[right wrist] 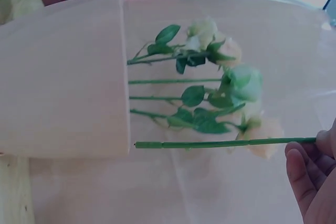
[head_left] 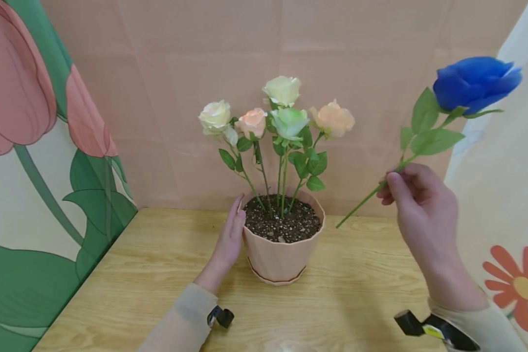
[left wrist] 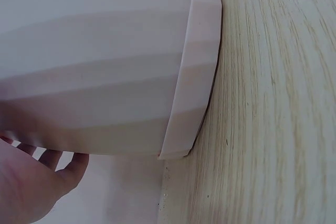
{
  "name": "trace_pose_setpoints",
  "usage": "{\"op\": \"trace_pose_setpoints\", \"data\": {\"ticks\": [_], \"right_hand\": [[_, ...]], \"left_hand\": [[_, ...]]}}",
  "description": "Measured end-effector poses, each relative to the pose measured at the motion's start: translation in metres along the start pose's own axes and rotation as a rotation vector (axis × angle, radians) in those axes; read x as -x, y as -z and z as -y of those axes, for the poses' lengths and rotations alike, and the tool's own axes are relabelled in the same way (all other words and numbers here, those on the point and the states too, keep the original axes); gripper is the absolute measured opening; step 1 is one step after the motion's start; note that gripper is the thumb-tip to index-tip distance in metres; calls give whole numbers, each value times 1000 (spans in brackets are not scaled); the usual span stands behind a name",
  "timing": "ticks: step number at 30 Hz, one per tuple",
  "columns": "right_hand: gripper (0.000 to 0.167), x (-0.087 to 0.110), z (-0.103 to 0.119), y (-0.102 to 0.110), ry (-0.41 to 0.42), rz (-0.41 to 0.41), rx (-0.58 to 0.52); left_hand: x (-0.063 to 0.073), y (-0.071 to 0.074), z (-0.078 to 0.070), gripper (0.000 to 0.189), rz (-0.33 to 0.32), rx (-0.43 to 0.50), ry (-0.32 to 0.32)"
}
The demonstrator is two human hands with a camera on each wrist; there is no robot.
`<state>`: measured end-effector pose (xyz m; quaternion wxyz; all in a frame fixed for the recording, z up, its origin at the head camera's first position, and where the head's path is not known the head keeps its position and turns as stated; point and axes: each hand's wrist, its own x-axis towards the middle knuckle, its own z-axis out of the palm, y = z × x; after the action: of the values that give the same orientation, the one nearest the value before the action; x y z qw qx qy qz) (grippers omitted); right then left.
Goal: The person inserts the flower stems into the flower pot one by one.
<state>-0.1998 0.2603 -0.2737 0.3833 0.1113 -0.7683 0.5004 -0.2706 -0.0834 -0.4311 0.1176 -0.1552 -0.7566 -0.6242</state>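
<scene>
My right hand [head_left: 427, 210] pinches the green stem of a blue rose [head_left: 475, 85] between thumb and fingers, to the right of the pot. The stem slants, its cut end pointing down and left toward the pot, apart from it. With fairly straight fingers, my left hand [head_left: 226, 239] rests against the left side of the pink flowerpot [head_left: 279, 256]; the left wrist view shows its fingertips [left wrist: 79, 166] at the pot wall. Dark soil [head_left: 286, 222] fills the pot. Several roses stand in it: cream, peach and a pale green rose [head_left: 289, 123].
The pot stands in a matching saucer [head_left: 277, 281] on a wooden table [head_left: 356, 293]. Behind hangs a pink backdrop [head_left: 180, 63]. Painted tulips [head_left: 17, 78] cover the left wall, and an orange flower picture [head_left: 523, 288] is on the right wall.
</scene>
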Motion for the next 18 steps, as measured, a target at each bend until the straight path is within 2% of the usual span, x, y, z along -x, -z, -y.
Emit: {"op": "trace_pose_setpoints", "data": {"ticks": [7, 10, 12, 18], "right_hand": [[17, -10, 20, -19, 77, 23, -149], [11, -12, 26, -28, 82, 38, -203], [10, -14, 30, -35, 76, 55, -213], [14, -17, 33, -58, 76, 152, -147]], "left_hand": [[0, 1, -1, 60, 3, -10, 0], [0, 1, 0, 60, 7, -8, 4], [0, 1, 0, 59, 9, -2, 4], [0, 1, 2, 59, 6, 3, 8]]}}
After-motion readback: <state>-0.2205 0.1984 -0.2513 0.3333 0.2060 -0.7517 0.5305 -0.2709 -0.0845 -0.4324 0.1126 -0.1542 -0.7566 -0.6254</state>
